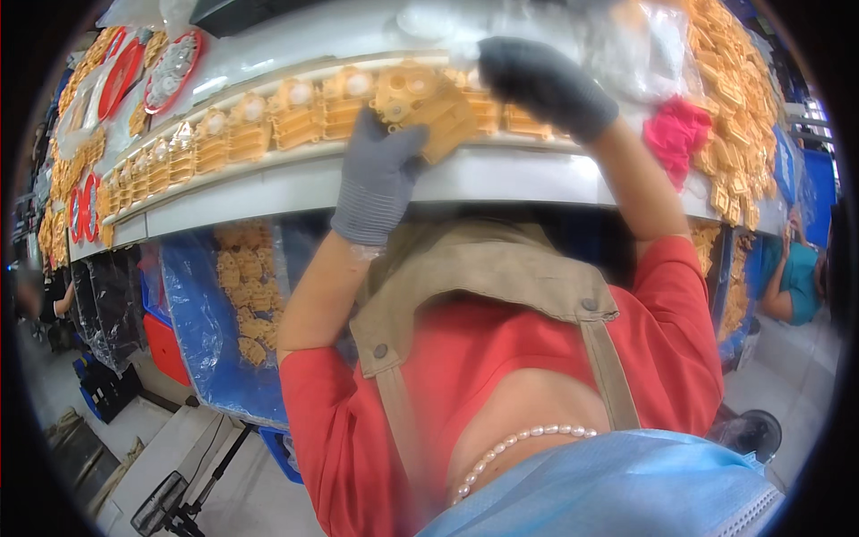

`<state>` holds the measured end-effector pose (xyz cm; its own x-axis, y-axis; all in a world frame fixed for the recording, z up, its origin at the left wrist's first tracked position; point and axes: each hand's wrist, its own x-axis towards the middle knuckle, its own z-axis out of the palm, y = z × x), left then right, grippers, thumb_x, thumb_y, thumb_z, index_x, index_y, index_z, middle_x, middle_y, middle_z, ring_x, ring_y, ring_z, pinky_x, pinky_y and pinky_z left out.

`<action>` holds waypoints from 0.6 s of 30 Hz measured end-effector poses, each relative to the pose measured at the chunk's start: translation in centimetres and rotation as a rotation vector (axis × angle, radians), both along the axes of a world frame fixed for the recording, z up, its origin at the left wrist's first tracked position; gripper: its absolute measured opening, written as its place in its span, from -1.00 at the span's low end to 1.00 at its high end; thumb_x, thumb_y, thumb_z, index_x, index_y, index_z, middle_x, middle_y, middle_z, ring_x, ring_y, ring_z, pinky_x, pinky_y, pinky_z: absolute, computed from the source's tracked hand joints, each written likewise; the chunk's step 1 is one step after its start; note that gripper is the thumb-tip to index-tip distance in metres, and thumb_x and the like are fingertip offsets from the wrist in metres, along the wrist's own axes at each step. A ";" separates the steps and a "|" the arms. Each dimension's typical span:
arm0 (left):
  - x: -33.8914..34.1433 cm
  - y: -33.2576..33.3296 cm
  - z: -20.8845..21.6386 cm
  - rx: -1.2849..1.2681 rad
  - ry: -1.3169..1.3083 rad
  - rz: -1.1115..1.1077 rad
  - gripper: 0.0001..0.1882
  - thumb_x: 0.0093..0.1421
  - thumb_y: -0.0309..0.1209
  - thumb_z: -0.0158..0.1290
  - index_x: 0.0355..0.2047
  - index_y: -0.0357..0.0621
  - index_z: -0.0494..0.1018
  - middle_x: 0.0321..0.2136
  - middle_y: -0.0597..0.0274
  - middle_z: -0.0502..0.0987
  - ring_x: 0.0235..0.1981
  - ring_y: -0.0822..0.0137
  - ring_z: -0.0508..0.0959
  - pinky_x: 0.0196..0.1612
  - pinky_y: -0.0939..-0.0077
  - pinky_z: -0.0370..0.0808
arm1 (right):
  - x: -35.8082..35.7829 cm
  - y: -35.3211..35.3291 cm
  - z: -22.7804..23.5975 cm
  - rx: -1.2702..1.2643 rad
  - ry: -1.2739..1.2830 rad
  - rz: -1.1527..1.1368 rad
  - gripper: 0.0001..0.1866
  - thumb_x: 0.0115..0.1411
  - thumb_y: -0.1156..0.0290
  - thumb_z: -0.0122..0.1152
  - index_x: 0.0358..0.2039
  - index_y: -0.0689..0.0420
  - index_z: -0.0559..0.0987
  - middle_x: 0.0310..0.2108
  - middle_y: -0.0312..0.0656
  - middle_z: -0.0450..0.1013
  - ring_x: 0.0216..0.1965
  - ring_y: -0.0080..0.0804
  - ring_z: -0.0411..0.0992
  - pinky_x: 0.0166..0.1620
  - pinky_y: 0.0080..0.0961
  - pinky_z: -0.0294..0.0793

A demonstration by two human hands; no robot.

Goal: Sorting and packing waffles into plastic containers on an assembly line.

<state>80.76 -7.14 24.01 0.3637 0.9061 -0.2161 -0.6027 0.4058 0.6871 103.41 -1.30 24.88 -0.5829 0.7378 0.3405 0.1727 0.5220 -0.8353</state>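
My left hand (380,174), in a grey knitted glove, grips the lower left edge of a yellow-orange plastic housing (428,107). The piece is tilted above the bench, with round openings at its top. My right hand (546,80), gloved in dark grey, hovers to the right of that piece over the far side of the row; motion blurs its fingers, so whether they hold anything is hidden. Beneath both hands, similar housings (298,112) stand side by side in a long row, several with white round parts in their tops.
A large heap of yellow-orange housings (729,107) lies at the right, beside a bright pink cloth (677,134) and clear plastic bags (649,54). At the left stands a red-rimmed tray (174,72) of small pale parts. Below the bench edge, a blue plastic-lined bin (201,313) holds more housings.
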 end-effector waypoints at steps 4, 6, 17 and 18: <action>2.1 0.5 -2.1 0.164 0.301 0.089 -0.40 0.01 -0.59 -0.05 0.08 -0.25 0.01 -0.11 0.00 0.30 -0.11 0.21 0.40 -0.10 0.40 0.44 | 0.4 0.4 -1.3 -0.114 -0.176 -0.063 -0.63 0.06 0.72 -0.05 -0.11 0.14 0.43 -0.17 -0.22 0.36 -0.22 -0.46 0.39 -0.08 -0.58 0.45; 2.8 0.7 -2.6 0.222 0.418 0.134 -0.33 -0.01 -0.57 0.01 0.10 -0.26 -0.02 -0.13 0.00 0.31 -0.14 0.23 0.41 -0.13 0.47 0.46 | 0.2 0.6 -1.4 -0.334 -0.127 -0.095 -0.64 0.07 0.70 -0.06 -0.11 0.14 0.44 -0.18 -0.22 0.37 -0.20 -0.47 0.39 -0.07 -0.57 0.44; 0.9 1.8 -3.4 0.270 0.474 0.111 -0.28 -0.03 -0.57 0.03 0.14 -0.17 -0.04 -0.12 0.02 0.25 -0.16 0.28 0.38 -0.18 0.53 0.45 | -4.3 0.9 0.0 -0.717 -0.055 -0.393 -0.65 0.01 0.15 0.16 -0.29 0.13 0.55 -0.40 -0.23 0.40 -0.44 -0.52 0.28 -0.35 -0.68 0.32; 0.6 1.9 -3.4 0.270 0.470 0.109 -0.28 -0.03 -0.57 0.03 0.14 -0.17 -0.04 -0.12 0.02 0.25 -0.16 0.28 0.38 -0.18 0.53 0.45 | -4.6 1.0 0.0 -0.717 -0.057 -0.397 -0.65 0.01 0.15 0.16 -0.29 0.13 0.55 -0.40 -0.23 0.40 -0.44 -0.52 0.28 -0.35 -0.68 0.32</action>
<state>81.31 -5.24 20.63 0.1851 0.9788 -0.0872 -0.2344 0.1302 0.9634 98.78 -0.30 24.92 -0.2350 0.9199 -0.3139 0.2844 -0.2437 -0.9272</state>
